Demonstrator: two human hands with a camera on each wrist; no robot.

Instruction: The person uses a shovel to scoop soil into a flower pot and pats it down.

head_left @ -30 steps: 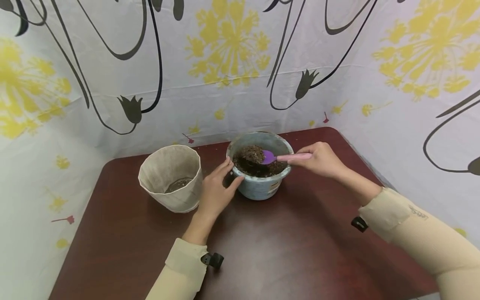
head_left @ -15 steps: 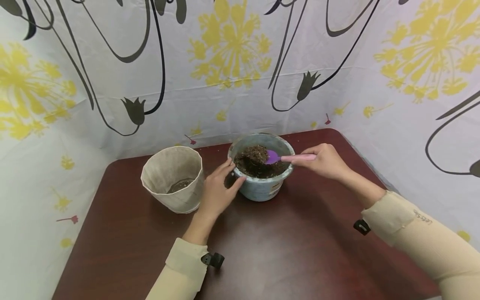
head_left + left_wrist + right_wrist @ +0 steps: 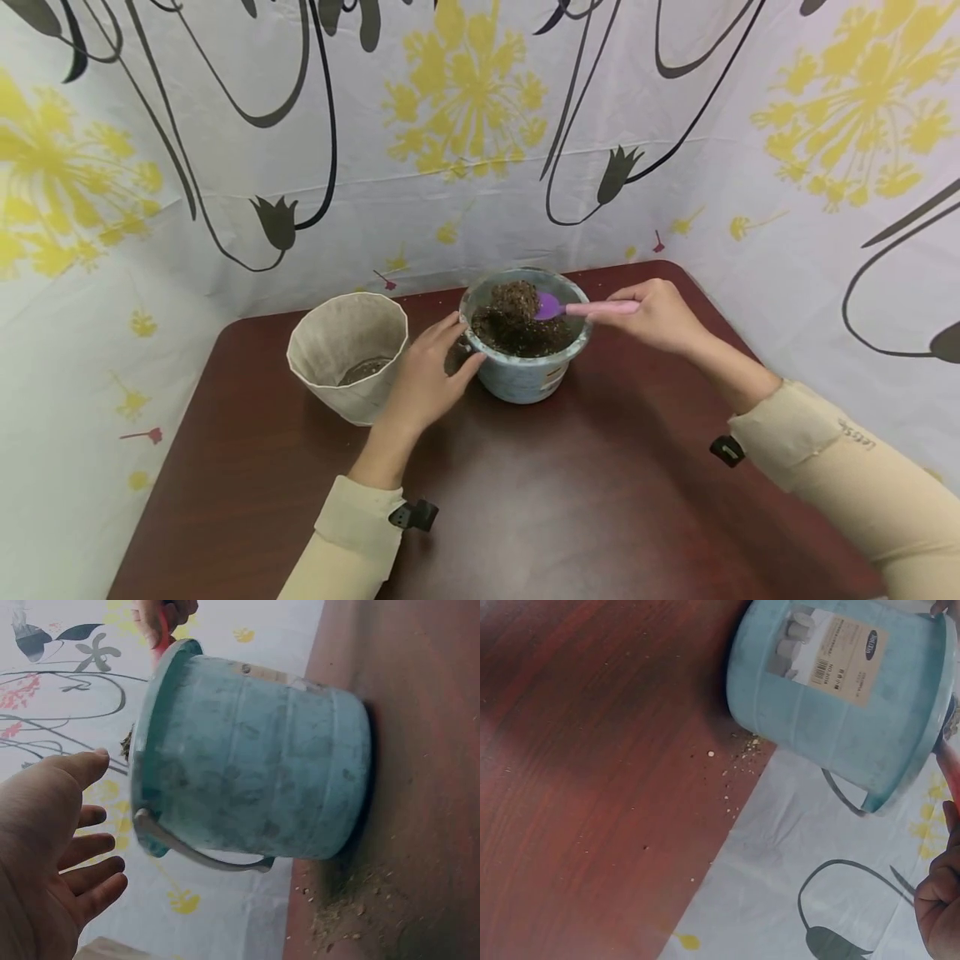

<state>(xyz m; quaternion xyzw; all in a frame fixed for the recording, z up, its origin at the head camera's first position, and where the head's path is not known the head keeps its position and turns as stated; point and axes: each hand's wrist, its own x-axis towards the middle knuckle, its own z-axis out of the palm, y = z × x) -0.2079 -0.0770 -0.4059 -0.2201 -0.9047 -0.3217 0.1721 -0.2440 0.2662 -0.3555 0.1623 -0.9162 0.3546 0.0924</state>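
Note:
My right hand [image 3: 660, 317] grips the pink handle of a small trowel [image 3: 550, 307], its purple blade loaded with a mound of dark soil [image 3: 514, 297]. That load is held over the soil in a blue-grey bucket [image 3: 517, 383]; much of the blade is hidden under it. Beside the bucket's left rim is my left hand [image 3: 423, 375], thumb and fingers spread. The left wrist view shows this hand [image 3: 45, 847] with relaxed fingers and a gap before the rim. To its left stands a pale fabric pot [image 3: 345, 333] with a little soil at the bottom.
The dark red table [image 3: 480, 500] has patterned sheeting [image 3: 337, 167] behind it and along both sides. Soil crumbs [image 3: 742, 757] lie on the table by the bucket's base. A wire-like handle [image 3: 202, 855] hangs along the bucket's side.
The loaded trowel has risen a little higher inside the bucket. My left hand has drawn slightly left from the rim. The head view has shifted slightly.

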